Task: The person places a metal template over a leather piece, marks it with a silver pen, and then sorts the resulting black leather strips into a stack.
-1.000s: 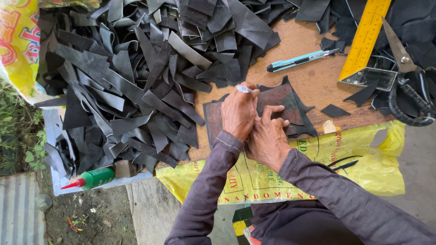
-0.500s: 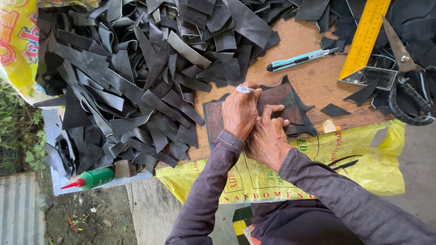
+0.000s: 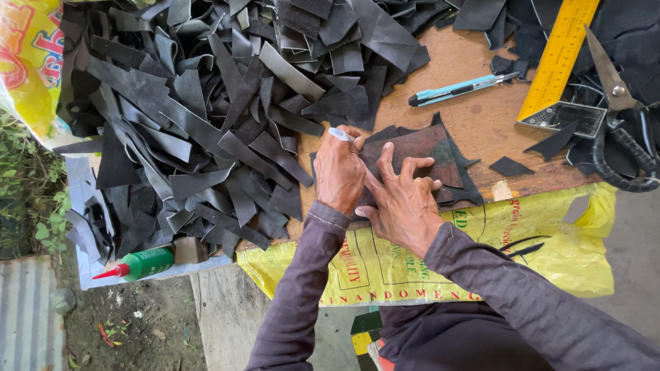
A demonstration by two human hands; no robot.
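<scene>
You are working on a flat dark leather piece [image 3: 419, 148] lying on the brown wooden board [image 3: 481, 117], stacked over a few similar dark offcuts near the board's front edge. Your right hand [image 3: 407, 199] is pressing down on it with fingers spread flat, pinning it in place rather than gripping it. Your left hand [image 3: 339, 172] is closed around a small white marker [image 3: 340, 134], pinching it near the tip, which is resting at the piece's upper left corner. Compared with a second ago, very little is changing: both hands are staying in nearly the same place, the white tip is holding at that corner, and the piece is not shifting on the board. By my judgement, that means the marking along the edge is only just under way, with the line hardly advancing. Just to the left, a large heap of black leather strips [image 3: 206, 117] is covering most of the surface and touching your left hand's side. Beyond the piece, a blue utility knife [image 3: 457, 89] is lying on the board, apart from both hands. Farther right, a yellow square ruler [image 3: 560, 55] and large black-handled scissors [image 3: 619, 110] are resting among more dark scraps. A yellow printed sack [image 3: 536, 254] is hanging below the board under your forearms, and a green glue bottle [image 3: 141, 263] is lying at the lower left, well apart.
</scene>
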